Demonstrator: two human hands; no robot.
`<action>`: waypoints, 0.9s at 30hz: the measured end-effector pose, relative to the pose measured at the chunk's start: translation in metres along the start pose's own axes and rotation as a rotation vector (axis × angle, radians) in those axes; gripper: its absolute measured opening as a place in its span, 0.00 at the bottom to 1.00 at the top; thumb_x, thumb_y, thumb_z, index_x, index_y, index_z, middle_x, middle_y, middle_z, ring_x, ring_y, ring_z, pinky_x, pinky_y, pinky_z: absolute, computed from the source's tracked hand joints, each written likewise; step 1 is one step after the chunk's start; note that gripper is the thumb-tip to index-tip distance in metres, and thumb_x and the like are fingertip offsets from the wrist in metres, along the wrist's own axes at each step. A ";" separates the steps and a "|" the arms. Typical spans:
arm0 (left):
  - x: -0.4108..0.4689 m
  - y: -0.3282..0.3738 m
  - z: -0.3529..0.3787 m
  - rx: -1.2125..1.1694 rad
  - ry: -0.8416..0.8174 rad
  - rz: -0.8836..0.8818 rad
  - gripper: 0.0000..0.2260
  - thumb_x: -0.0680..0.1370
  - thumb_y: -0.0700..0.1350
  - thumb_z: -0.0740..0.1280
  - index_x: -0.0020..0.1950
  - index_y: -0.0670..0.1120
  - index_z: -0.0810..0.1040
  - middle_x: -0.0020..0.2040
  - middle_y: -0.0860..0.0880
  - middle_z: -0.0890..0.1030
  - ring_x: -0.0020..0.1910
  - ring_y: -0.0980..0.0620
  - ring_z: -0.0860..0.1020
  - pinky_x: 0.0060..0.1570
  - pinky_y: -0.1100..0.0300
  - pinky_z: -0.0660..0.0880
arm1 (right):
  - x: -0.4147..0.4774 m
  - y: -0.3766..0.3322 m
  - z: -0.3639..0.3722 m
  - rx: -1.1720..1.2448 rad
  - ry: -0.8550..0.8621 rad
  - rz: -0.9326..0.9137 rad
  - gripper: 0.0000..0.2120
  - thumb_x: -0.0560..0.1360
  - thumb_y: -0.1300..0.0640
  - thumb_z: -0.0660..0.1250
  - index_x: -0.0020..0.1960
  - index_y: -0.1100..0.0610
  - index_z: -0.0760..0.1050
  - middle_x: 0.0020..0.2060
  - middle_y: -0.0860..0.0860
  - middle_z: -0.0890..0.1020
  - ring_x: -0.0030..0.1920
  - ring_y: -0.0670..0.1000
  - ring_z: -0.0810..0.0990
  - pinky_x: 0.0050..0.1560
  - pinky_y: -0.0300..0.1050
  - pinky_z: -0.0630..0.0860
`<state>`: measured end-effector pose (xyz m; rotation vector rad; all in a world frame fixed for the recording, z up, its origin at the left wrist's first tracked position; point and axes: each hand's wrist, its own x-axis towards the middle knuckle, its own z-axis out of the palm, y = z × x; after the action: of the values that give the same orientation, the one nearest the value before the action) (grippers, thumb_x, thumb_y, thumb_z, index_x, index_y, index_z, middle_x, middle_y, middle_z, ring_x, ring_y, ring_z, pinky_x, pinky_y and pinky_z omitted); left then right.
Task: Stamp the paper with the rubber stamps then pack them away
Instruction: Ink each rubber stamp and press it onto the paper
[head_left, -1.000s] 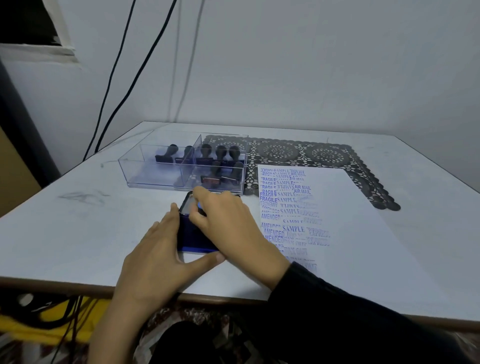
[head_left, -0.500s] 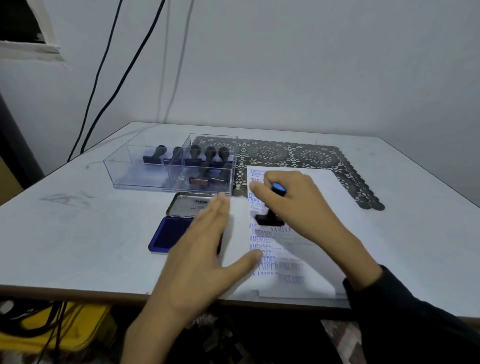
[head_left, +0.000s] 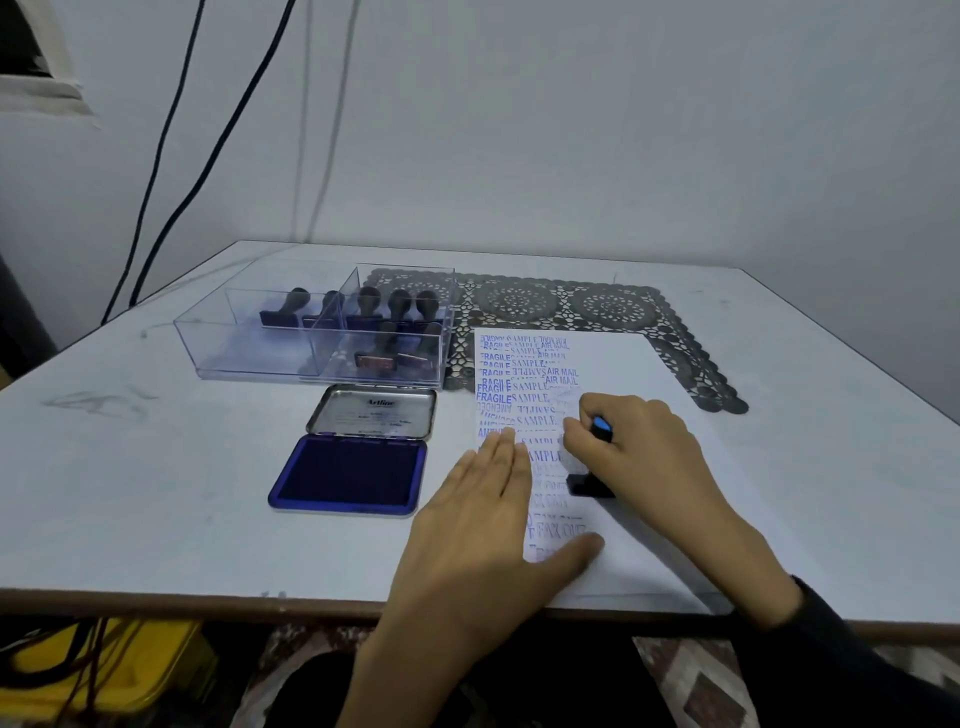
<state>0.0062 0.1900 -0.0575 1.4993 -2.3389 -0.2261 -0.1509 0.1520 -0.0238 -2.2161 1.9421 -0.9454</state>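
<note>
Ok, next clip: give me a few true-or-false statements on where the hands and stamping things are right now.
The right hand grips a stamp set on the paper. True.
The left hand rests flat on the paper's left edge. True.
The ink pad is closed. False: its lid lies open.
The paper is blank. False: blue stamped words cover its left side.
The clear box is empty. False: several stamps stand in it.
</note>
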 end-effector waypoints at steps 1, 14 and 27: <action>0.000 0.000 0.000 0.005 0.000 0.004 0.48 0.63 0.74 0.37 0.79 0.49 0.42 0.78 0.54 0.40 0.67 0.69 0.34 0.57 0.75 0.23 | -0.002 -0.001 0.002 -0.021 0.017 -0.001 0.15 0.74 0.52 0.62 0.32 0.56 0.64 0.24 0.51 0.69 0.31 0.56 0.70 0.31 0.47 0.63; 0.001 -0.002 0.001 0.004 0.028 -0.005 0.48 0.64 0.74 0.37 0.79 0.49 0.43 0.79 0.53 0.41 0.70 0.67 0.36 0.64 0.70 0.29 | -0.022 -0.006 0.005 -0.104 0.079 -0.048 0.19 0.75 0.55 0.60 0.32 0.51 0.53 0.24 0.53 0.63 0.31 0.59 0.63 0.31 0.50 0.61; -0.001 0.001 -0.007 -0.057 -0.001 -0.021 0.48 0.64 0.75 0.39 0.79 0.51 0.41 0.78 0.56 0.38 0.66 0.71 0.34 0.57 0.76 0.24 | 0.011 0.005 -0.036 0.555 0.025 0.130 0.17 0.74 0.61 0.66 0.30 0.61 0.63 0.25 0.54 0.66 0.24 0.46 0.59 0.30 0.42 0.55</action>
<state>0.0083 0.1919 -0.0509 1.4982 -2.2986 -0.2960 -0.1717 0.1535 0.0074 -1.7514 1.5530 -1.2991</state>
